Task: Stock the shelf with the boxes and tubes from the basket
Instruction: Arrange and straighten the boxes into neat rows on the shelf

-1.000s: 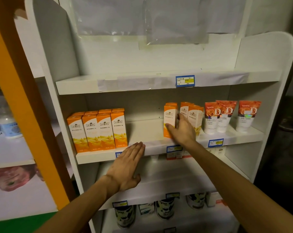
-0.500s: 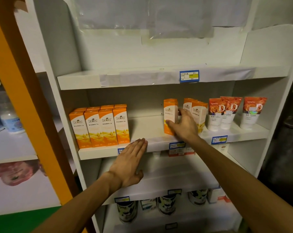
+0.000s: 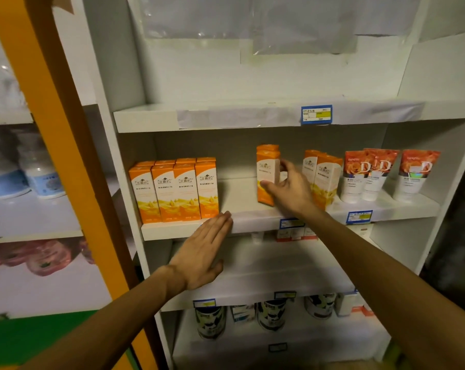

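On the middle shelf [image 3: 239,201] my right hand [image 3: 290,190] grips an upright orange-and-white box [image 3: 267,169], thumb across its lower front and fingers round its right side. A second box stands right behind it. To its right stand two matching boxes [image 3: 324,177], then three orange tubes [image 3: 370,172] on their caps. A tight row of the same orange boxes [image 3: 172,190] fills the shelf's left end. My left hand [image 3: 202,252] is flat and open, its fingertips at the shelf's front edge below that row. The basket is out of view.
The shelf above [image 3: 226,116] holds nothing visible and carries a blue price tag [image 3: 316,114]. Below are a bare shelf and a row of dark cans [image 3: 211,321]. An orange post [image 3: 52,129] borders the unit on the left, with bottles [image 3: 39,174] beyond it.
My right hand has slid the gripped box to the left, widening the gap to the two boxes on its right. My left hand has barely moved.
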The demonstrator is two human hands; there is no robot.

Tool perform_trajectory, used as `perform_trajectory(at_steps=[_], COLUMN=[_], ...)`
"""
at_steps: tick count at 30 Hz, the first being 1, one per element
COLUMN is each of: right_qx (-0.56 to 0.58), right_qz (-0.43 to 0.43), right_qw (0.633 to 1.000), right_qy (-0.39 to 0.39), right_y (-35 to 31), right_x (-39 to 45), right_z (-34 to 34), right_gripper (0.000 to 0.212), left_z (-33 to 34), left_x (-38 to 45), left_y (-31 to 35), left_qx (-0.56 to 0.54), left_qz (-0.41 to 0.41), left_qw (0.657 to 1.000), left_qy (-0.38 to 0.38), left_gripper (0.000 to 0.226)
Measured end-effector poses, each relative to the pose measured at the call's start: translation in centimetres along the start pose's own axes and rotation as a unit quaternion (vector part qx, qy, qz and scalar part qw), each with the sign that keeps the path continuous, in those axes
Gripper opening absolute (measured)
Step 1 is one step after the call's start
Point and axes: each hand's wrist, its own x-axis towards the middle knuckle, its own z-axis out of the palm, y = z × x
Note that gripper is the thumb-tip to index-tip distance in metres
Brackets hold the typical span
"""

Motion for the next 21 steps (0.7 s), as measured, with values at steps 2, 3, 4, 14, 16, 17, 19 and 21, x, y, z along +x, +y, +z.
perform_trajectory(at_steps=[2, 3, 4, 14, 16, 17, 19, 21], right_qx=[0.061, 0.085, 0.101, 0.184, 0.172, 0.162, 0.138, 0.120], right_qz=[-0.004, -0.008, -0.014, 0.012, 0.013, 0.010, 0.005, 0.006], right_qw=[0.998, 0.996, 0.993, 0.972, 0.972, 0.972, 0.973, 0.972], right_qy=[-0.027, -0.041, -0.056, -0.146, -0.162, -0.169, -0.185, -0.204], right_y=[-0.9, -1.4, -1.8, -1.8, -1.9, -2.0, -2.5, -2.9], right_x=[-0.2, -0.4, -0.6, -1.6, -1.1, -0.9, -0.6, -0.2], right_z=[0.8, 1.2, 1.7, 4.3, 4.0, 3.9, 3.5, 3.3], right_gripper=[0.072, 0.070, 0.067, 0.066, 0.067, 0.068, 0.069, 0.070], left_z=[-0.2, -0.3, -0.3, -0.1, 0.0, 0.0, 0.0, 0.0], left_x=[-0.9, -1.3, -1.7, -4.0, -4.2, -4.3, -4.3, -4.3], left_y=[-0.6, -0.9, -1.2, -3.5, -3.7, -3.8, -3.8, -3.9], left_qx=[0.024, 0.034, 0.045, 0.079, 0.078, 0.078, 0.079, 0.080], left_qz=[0.001, 0.000, -0.001, -0.017, -0.018, -0.018, -0.017, -0.018], left_qw=[1.000, 0.999, 0.999, 0.997, 0.997, 0.997, 0.996, 0.997], left_qy=[0.002, 0.002, 0.000, -0.013, -0.017, -0.019, -0.021, -0.016], left_gripper=[0.092, 0.091, 0.090, 0.086, 0.085, 0.084, 0.084, 0.083])
